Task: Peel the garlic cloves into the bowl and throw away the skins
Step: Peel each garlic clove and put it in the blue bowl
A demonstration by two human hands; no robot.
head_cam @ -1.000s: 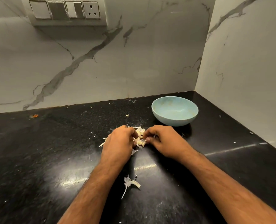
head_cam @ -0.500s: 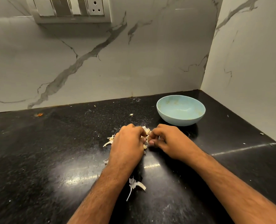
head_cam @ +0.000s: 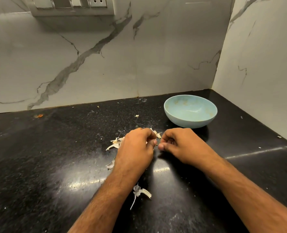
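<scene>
Peeling was judged under way: the left hand (head_cam: 136, 148) and right hand (head_cam: 178, 145) were curled together over garlic skins (head_cam: 116, 143) on the black countertop (head_cam: 38, 165); whether a clove was pinched could not be told. Next, a peeled clove would be dropped into the empty light-blue bowl (head_cam: 189, 122) just beyond

1. We are at a home kitchen counter: a black speckled stone worktop (head_cam: 38, 165) runs into a corner.
2. White marble-look wall tiles (head_cam: 105, 64) back it.
3. A switch and socket panel (head_cam: 72, 5) is set in the wall.
4. A bowl (head_cam: 171, 113) and garlic skins (head_cam: 140, 192) lie on it.
</scene>
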